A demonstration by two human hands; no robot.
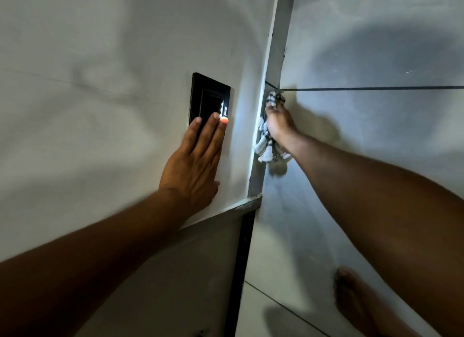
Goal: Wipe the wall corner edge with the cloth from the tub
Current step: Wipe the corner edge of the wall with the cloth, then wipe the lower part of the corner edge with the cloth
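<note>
The right hand [277, 122] is closed around a bunched striped cloth [267, 145] and presses it against the wall corner edge [272, 60], the narrow grey strip where the plain wall [100, 60] turns into the tiled wall [376, 135]. The cloth sits just below the dark grout line [376, 88] that crosses the tiles, with one wad poking out above the fingertips and the loose tail hanging under the wrist; holding it balled like this probably puts a thick pad on the narrow strip, so pressure lands on the edge itself.

The left hand [193, 161] lies open and flat on the plain wall, holding nothing, its fingertips resting on the lower edge of a black switch plate [209, 98], where a small light glows. It likely serves as a brace, steadying the body while the other arm reaches.

A bare foot [356, 299] stands on the tiled floor [276, 299] near the bottom right. The tub is not in view.
</note>
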